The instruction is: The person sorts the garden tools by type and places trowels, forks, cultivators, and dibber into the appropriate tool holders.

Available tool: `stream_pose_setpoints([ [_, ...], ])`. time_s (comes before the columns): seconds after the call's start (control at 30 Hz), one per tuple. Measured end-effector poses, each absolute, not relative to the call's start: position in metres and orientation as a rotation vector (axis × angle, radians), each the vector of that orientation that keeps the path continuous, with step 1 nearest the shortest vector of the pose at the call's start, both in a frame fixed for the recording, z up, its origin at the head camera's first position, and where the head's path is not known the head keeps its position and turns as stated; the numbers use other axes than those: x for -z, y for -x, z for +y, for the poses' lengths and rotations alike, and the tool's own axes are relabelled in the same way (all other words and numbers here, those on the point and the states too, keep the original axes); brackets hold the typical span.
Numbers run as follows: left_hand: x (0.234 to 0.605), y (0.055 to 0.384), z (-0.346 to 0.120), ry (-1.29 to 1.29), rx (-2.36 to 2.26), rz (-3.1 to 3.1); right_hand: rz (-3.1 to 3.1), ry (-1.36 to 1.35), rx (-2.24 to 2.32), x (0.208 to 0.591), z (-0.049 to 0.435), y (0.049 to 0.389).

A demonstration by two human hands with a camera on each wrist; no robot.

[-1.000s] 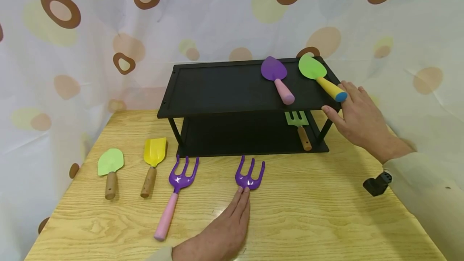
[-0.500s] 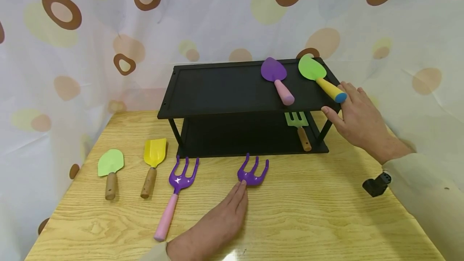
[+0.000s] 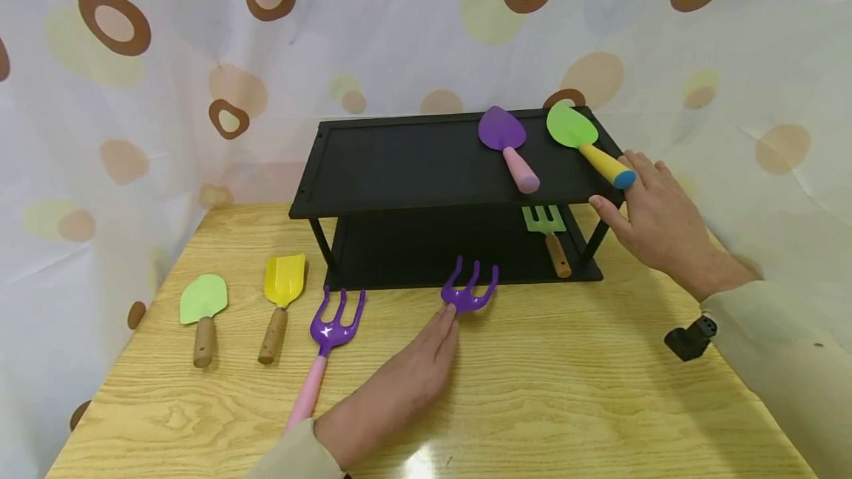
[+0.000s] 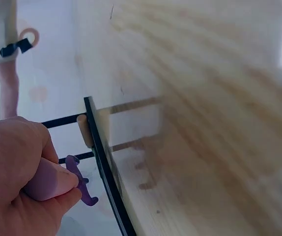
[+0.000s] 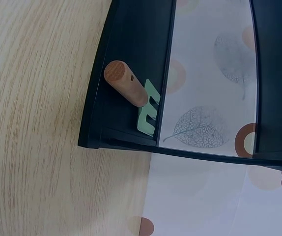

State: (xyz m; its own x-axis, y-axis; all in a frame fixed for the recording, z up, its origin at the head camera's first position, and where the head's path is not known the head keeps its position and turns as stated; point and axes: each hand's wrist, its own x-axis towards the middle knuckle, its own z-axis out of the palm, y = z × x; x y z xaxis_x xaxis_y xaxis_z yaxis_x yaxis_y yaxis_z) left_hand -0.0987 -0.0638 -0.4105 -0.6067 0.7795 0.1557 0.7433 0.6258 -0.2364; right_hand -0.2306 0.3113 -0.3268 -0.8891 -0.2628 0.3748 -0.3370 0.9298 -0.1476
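My left hand (image 3: 416, 372) holds a purple hand fork (image 3: 468, 300), its three tines pointing at the front of a black two-tier rack (image 3: 399, 168). In the left wrist view, fingers and thumb grip the fork's pink handle (image 4: 52, 179). At the rack's right end, my right hand (image 3: 665, 224) rests on the upper shelf's edge, fingers extended and thumb at the front corner. Close to it lies a green trowel (image 3: 571, 126) with a yellow handle, beside a purple trowel (image 3: 501, 128). A green fork (image 5: 126, 83) with a wooden handle lies on the lower shelf.
On the wooden table, left of the rack, lie a green trowel (image 3: 203, 298), a yellow shovel (image 3: 285, 279) and a second purple fork (image 3: 333, 333), whose pink handle is partly covered by my left sleeve. A patterned curtain (image 3: 399, 35) hangs behind the rack.
My left hand has carried the purple fork forward and slightly right, so its tines now overlap the lower shelf's front edge. The right hand has stayed in place.
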Motion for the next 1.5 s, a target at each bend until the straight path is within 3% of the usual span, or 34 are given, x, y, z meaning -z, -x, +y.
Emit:
stream_pose_setpoints([
  [1.03,0.428,0.170,-0.003,1.011,-0.514,-2.495,-2.694,-0.454,-0.310,0.329,0.311,0.229],
  [1.5,0.428,0.183,0.015,0.927,-0.667,-2.441,-2.710,-0.435,-0.317,0.328,0.311,0.229],
])
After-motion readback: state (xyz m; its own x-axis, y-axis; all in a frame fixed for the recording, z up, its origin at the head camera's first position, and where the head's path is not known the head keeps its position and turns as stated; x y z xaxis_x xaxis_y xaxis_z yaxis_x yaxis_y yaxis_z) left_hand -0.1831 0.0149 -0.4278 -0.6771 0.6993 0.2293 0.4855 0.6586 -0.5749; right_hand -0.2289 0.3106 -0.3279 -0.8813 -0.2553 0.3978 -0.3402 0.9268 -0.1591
